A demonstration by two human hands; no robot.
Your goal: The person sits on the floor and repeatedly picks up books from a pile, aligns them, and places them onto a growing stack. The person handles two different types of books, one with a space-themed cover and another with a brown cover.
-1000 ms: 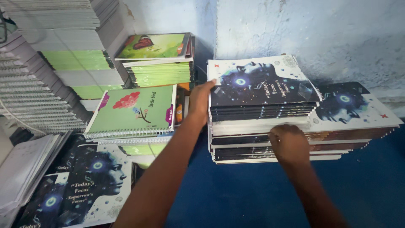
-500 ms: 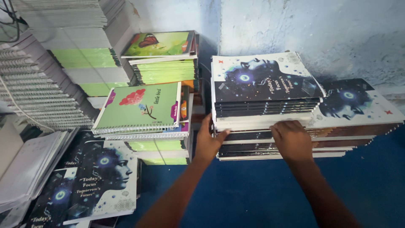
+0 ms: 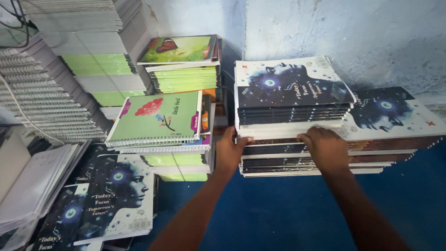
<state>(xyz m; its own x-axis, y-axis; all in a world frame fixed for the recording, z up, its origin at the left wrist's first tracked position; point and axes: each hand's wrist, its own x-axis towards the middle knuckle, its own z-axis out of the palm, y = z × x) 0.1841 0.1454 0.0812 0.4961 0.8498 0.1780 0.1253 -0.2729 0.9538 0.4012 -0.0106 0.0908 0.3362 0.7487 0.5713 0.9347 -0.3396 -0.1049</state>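
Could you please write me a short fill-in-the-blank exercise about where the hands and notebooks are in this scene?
1. Both hands grip the front edge of the dark stack standing on the ____ floor.
2. The left hand holds the stack's ____ front corner.
3. The right hand rests nearer the offset lower pile, on the ____ side.
4. The butterfly notebook tops a pile with ____ page edges.

Missing words: blue; left; right; green

a stack of notebooks (image 3: 292, 116) is sitting at centre right of the frame, against the wall (image 3: 344, 37). the left hand (image 3: 231, 151) is pressing its left edge, the right hand (image 3: 325, 148) its front. spiral notebooks (image 3: 158, 122) are lying to its left, more notebooks (image 3: 181, 60) behind them, loose covers (image 3: 111, 195) at lower left.
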